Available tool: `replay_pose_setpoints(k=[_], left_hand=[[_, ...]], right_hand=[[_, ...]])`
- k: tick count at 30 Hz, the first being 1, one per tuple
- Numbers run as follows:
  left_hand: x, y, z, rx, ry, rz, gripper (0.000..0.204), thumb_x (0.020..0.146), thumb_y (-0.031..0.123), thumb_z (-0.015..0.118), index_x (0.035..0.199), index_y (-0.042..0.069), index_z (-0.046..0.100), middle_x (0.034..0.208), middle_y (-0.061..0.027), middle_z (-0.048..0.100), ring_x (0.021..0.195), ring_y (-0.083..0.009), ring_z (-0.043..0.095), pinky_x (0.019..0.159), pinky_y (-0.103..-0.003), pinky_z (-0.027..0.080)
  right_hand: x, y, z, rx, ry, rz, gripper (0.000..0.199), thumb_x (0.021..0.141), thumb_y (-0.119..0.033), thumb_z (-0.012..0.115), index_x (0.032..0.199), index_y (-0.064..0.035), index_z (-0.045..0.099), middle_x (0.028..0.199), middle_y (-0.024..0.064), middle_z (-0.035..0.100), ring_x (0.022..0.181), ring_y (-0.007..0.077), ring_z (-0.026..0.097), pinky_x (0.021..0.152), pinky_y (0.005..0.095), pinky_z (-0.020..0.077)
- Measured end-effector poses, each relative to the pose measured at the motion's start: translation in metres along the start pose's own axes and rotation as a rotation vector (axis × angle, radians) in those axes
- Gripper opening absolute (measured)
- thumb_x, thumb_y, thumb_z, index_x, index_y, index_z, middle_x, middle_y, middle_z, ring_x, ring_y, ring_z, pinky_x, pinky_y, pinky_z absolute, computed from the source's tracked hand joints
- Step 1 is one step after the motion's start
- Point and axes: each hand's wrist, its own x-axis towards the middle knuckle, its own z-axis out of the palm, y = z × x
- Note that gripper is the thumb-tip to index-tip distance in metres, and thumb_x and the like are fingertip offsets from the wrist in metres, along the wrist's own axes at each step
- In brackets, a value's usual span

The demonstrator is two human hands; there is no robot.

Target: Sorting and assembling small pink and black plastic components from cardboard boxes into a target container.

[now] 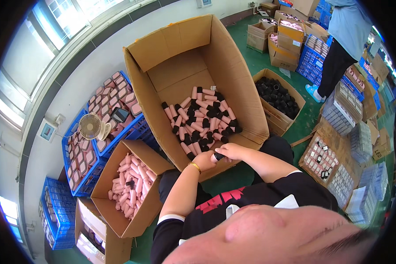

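My left hand (204, 162) is closed around a small pink cylinder with a black end cap (218, 156), its pink body mostly hidden in the palm. The fingers of my right hand (233, 152) pinch the black end. Both hands meet over the near edge of a large open carton (242, 83). Inside it lies a loose heap of pink cylinders with black ends (202, 116). To the left, a smaller carton (141, 220) holds pink cylinders (126, 191), nearly all without black ends. Right of the large carton, another carton (275, 123) is filled with black caps (278, 94).
Blue crates (81, 187) of pink, rounded-square pieces stand at the left, with a small fan (91, 126) on them. A person (345, 39) stands at the far right among stacked cartons and crates. A wooden board (314, 132) with a tray of small parts lies at the right.
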Motion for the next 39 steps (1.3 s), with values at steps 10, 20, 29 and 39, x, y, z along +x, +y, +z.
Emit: replay_pose_setpoints(k=[10, 20, 29, 39], left_hand=[[0.008, -0.002, 0.004, 0.019, 0.008, 0.007, 0.026, 0.070, 0.023, 0.061, 0.088, 0.004, 0.056, 0.085, -0.0204, 0.063, 0.085, -0.0368, 0.060, 0.075, -0.043, 0.048], [0.006, 0.000, 0.006, -0.005, 0.000, 0.026, 0.026, 0.069, 0.021, 0.061, 0.089, 0.003, 0.057, 0.086, -0.0208, 0.063, 0.084, -0.0373, 0.060, 0.075, -0.043, 0.048], [0.008, -0.004, 0.007, 0.052, -0.042, 0.024, 0.030, 0.069, 0.022, 0.062, 0.092, 0.003, 0.056, 0.088, -0.0213, 0.062, 0.085, -0.0371, 0.060, 0.076, -0.043, 0.048], [0.008, -0.001, 0.008, 0.097, -0.012, -0.015, 0.031, 0.072, 0.026, 0.061, 0.093, 0.005, 0.055, 0.085, -0.0208, 0.062, 0.082, -0.0384, 0.060, 0.073, -0.044, 0.048]], right_hand=[[0.001, 0.005, -0.013, 0.206, -0.073, 0.015, 0.044, 0.089, -0.042, 0.052, 0.114, -0.0045, 0.053, 0.098, 0.0108, 0.061, 0.071, 0.0119, 0.060, 0.065, 0.0261, 0.0479], [-0.014, 0.000, -0.004, 0.198, -0.044, -0.146, 0.047, 0.087, -0.043, 0.055, 0.117, -0.0062, 0.051, 0.099, 0.0093, 0.059, 0.080, 0.0124, 0.058, 0.070, 0.0260, 0.0472], [0.014, 0.034, 0.001, -0.120, 0.178, -0.530, 0.034, 0.082, -0.029, 0.064, 0.101, -0.0015, 0.060, 0.083, 0.0065, 0.062, 0.074, 0.0114, 0.059, 0.063, 0.0241, 0.0469], [0.007, 0.022, -0.008, 0.189, -0.102, 0.063, 0.051, 0.087, -0.053, 0.049, 0.106, -0.0065, 0.058, 0.089, 0.0069, 0.063, 0.074, 0.0104, 0.060, 0.059, 0.0227, 0.0457]])
